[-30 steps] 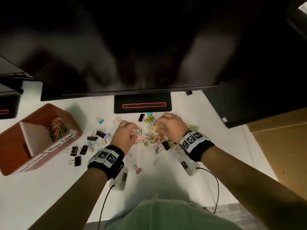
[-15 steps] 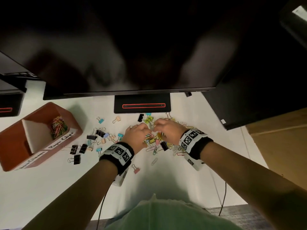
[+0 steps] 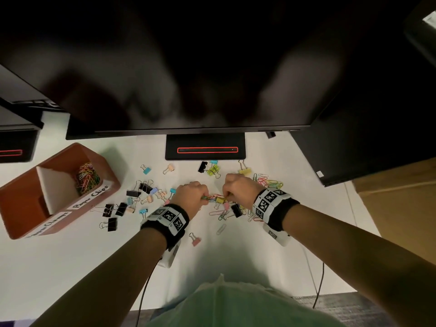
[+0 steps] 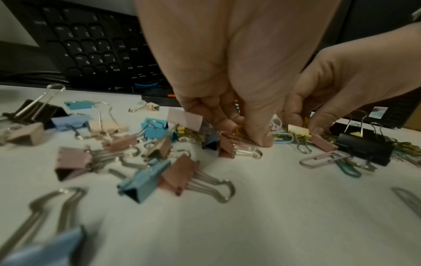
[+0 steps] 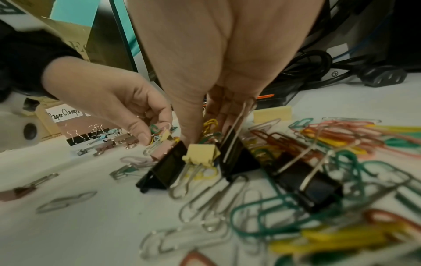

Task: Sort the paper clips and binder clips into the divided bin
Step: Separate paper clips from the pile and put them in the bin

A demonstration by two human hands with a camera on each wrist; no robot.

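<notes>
Mixed paper clips and binder clips lie scattered on the white desk (image 3: 236,253). My left hand (image 3: 205,198) pinches a small bunch of coloured paper clips (image 5: 157,134) at the middle of the pile. Close to its right, my right hand (image 3: 225,195) reaches down with curled fingers and pinches yellow paper clips (image 5: 210,124) between thumb and fingers, just behind a yellow binder clip (image 5: 201,153). The brown divided bin (image 3: 113,182) stands at the left. Its far compartment, labelled Paper Clips, holds coloured paper clips (image 3: 86,177); the near one is labelled Paper Clamps.
A dark monitor overhangs the desk, its stand base (image 3: 205,149) just behind the pile. Black binder clips (image 3: 111,210) lie between bin and hands. A keyboard (image 4: 91,48) and cables (image 5: 318,68) sit further back. A cardboard box (image 3: 401,197) stands to the right.
My left hand has moved right and my right hand slightly left, so they now nearly meet over the middle of the pile. The left hand now holds a bunch of paper clips.
</notes>
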